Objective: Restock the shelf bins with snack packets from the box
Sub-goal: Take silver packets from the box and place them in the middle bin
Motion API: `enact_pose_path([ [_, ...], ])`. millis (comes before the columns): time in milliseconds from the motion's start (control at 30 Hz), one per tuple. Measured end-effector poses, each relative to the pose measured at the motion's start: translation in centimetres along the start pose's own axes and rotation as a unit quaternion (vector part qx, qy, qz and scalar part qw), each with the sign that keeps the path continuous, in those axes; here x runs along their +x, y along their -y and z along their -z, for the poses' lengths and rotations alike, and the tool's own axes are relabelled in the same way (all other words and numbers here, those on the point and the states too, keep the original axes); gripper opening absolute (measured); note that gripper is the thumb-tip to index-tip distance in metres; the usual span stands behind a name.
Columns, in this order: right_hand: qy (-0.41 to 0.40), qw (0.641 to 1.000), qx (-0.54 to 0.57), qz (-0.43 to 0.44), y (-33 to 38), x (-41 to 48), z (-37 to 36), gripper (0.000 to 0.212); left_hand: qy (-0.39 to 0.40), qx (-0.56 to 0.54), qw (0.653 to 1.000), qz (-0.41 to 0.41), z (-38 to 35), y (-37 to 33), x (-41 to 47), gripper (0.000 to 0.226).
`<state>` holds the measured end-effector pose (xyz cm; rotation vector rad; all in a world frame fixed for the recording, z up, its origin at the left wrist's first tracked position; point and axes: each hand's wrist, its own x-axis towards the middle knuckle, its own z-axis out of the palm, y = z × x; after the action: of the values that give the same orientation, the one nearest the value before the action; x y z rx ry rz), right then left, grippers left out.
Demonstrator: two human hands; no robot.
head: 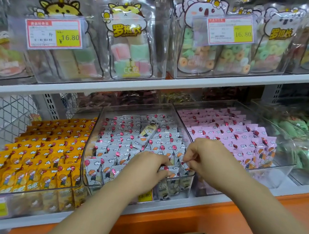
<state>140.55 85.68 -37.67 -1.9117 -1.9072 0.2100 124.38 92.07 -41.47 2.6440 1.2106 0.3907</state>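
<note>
Packets (126, 138) in the bin (88, 147) are gripped by left hand (147, 170) and right hand (209, 159).

Body in view: bare left hand (145, 170), bare right hand (209, 161), bare left forearm (96, 208), bare right forearm (264, 219), uncovered down to the bottom edge

Your left hand (147, 168) and right hand (206, 159) pinch white packets (123, 142) at the middle bin's (87, 148) near right corner.
</note>
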Motion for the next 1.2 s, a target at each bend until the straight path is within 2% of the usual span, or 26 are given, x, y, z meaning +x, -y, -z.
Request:
enact_pose_path([
  [200, -0.058, 0.994, -0.094, 0.022, -0.4, 0.6, -2.0, 0.018, -0.017, 0.021, 1.0, 0.0, 0.3, -0.2, 0.0, 0.035],
  [400, -0.031, 0.995, -0.097, 0.02, 0.0, 0.6, -1.3, 0.017, -0.034, 0.056, 0.998, 0.009, 0.7, -0.6, -0.2, 0.028],
  [467, -0.019, 0.996, -0.084, 0.013, -0.2, 0.2, -0.8, 0.015, -0.035, -0.018, 0.998, 0.039, 1.3, -0.5, 0.1, 0.023],
  [533, -0.019, 0.997, -0.074, 0.012, -0.4, -0.3, -0.7, 0.015, -0.08, -0.053, 0.992, 0.079, 2.0, -0.1, 0.9, 0.025],
  [633, 0.0, 0.997, -0.081, 0.017, -0.3, -0.7, -0.8, 0.027, -0.143, 0.018, 0.979, 0.146, 2.3, 1.4, 2.5, 0.037],
  [700, 0.023, 0.995, -0.089, 0.026, -0.3, -0.7, -0.7, 0.035, -0.115, 0.047, 0.974, 0.191, 2.0, 2.2, 3.2, 0.045],
  [800, 0.03, 0.995, -0.087, 0.028, -0.2, -0.4, -0.6, 0.036, -0.104, 0.061, 0.968, 0.219, 1.2, 2.7, 3.7, 0.044],
  [933, 0.023, 0.996, -0.077, 0.036, -0.2, -0.3, -0.4, 0.035, -0.173, 0.024, 0.964, 0.201, 1.8, 2.5, 3.4, 0.036],
  [1067, -0.012, 0.996, -0.071, 0.046, -0.4, -0.4, -0.1, 0.032, -0.253, -0.106, 0.954, 0.118, 3.1, 2.4, 1.5, 0.03],
  [1200, -0.021, 0.995, -0.089, 0.049, -0.7, -0.4, -0.9, 0.024, -0.246, -0.208, 0.945, 0.058, 4.0, 1.2, -0.4, 0.019],
])
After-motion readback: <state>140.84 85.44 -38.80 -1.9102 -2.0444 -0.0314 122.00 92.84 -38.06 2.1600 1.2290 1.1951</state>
